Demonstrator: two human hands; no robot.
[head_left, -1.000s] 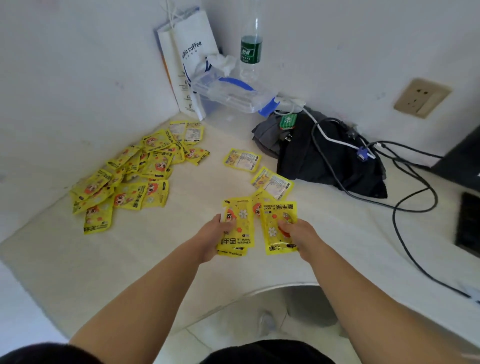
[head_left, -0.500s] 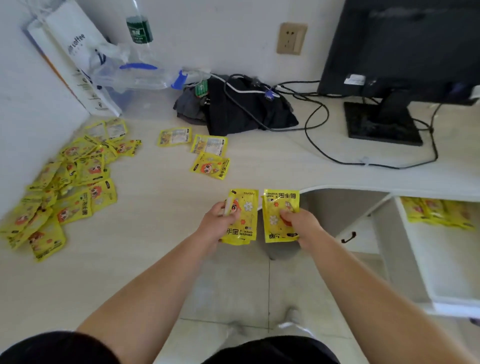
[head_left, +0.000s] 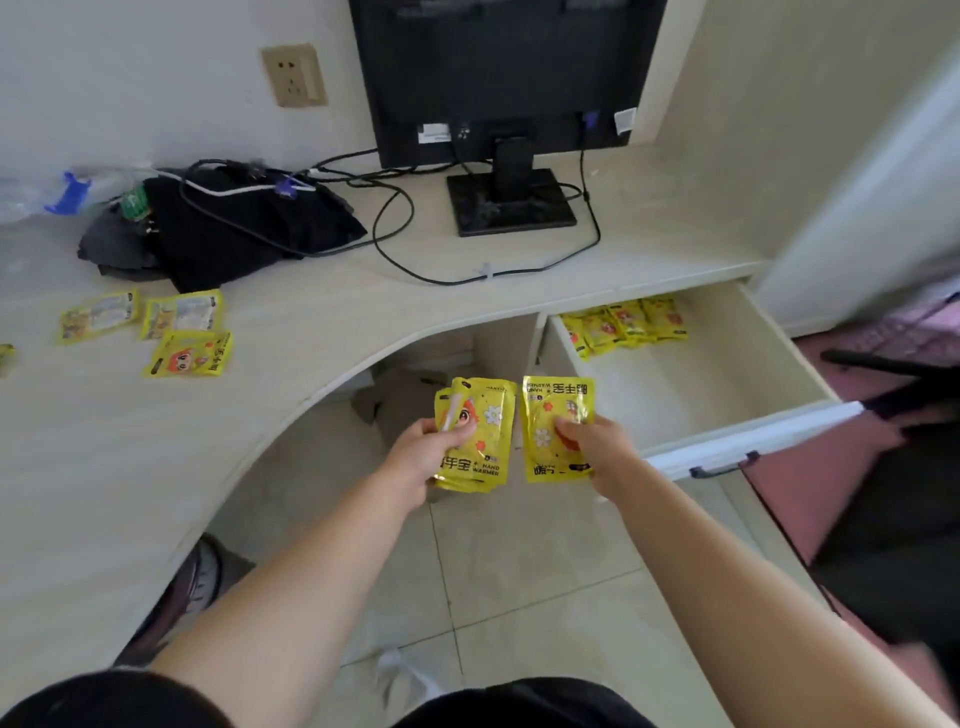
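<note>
My left hand (head_left: 422, 459) grips a small stack of yellow hand-warmer packets (head_left: 482, 415), thumb on the top one. My right hand (head_left: 601, 448) pinches another yellow packet (head_left: 551, 410) beside it. Both are held in the air over the floor, in front of the desk's curved edge. To the right, an open drawer (head_left: 727, 364) holds a row of several yellow packets (head_left: 623, 322) at its back. Three more yellow packets (head_left: 179, 332) lie on the desk (head_left: 156, 467) at the left.
A black monitor (head_left: 504, 78) on its stand sits at the back, with cables trailing across the desk. A black cloth bundle (head_left: 244, 228) lies back left. A dark chair (head_left: 893, 467) stands at the right. Tiled floor is below.
The view has swung right, from the packet pile at the left to the open drawer. Both hands, still holding their packets, have moved off the desk edge toward the drawer.
</note>
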